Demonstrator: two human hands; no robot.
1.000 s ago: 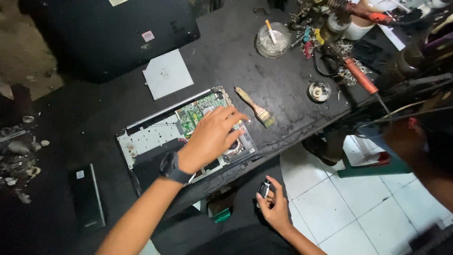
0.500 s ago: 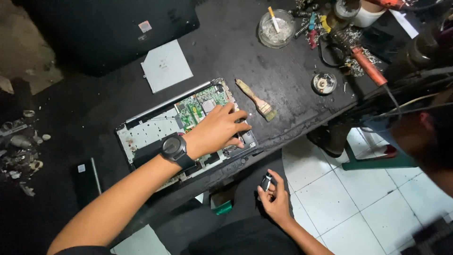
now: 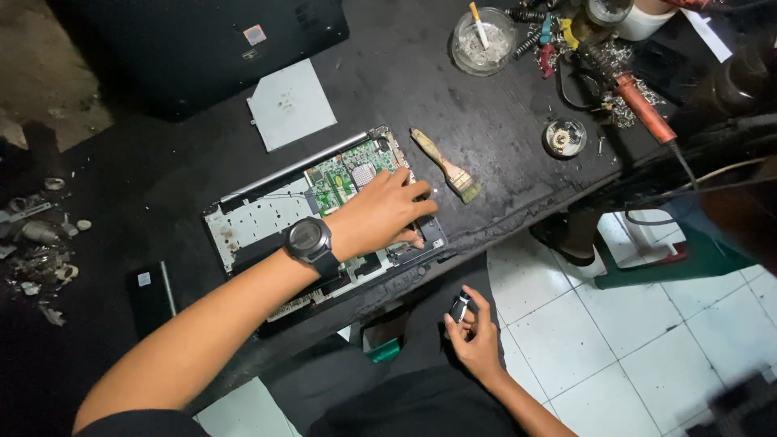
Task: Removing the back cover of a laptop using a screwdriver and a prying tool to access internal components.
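An opened laptop base (image 3: 267, 214) with a green circuit board (image 3: 344, 174) lies on the black worktable (image 3: 453, 97). My left hand (image 3: 387, 212), with a black wristwatch (image 3: 307, 240) on the wrist, rests flat on the laptop's right part, fingers spread toward its right edge. My right hand (image 3: 476, 336) is below the table edge, over my lap, and holds a small metallic object (image 3: 460, 307) between thumb and fingers. A small paintbrush (image 3: 445, 164) lies just right of the laptop.
A grey square plate (image 3: 291, 103) and a dark laptop cover (image 3: 202, 44) lie behind the laptop. A glass ashtray (image 3: 483, 40), a soldering iron (image 3: 643, 105), a small round tin (image 3: 564, 137) and cables sit at the right. A black rectangular part (image 3: 150, 295) lies left. White floor tiles (image 3: 615, 324) show below.
The view has shifted slightly. My left hand stays on the laptop's right part with little movement. My right hand keeps holding the small object below the table edge.
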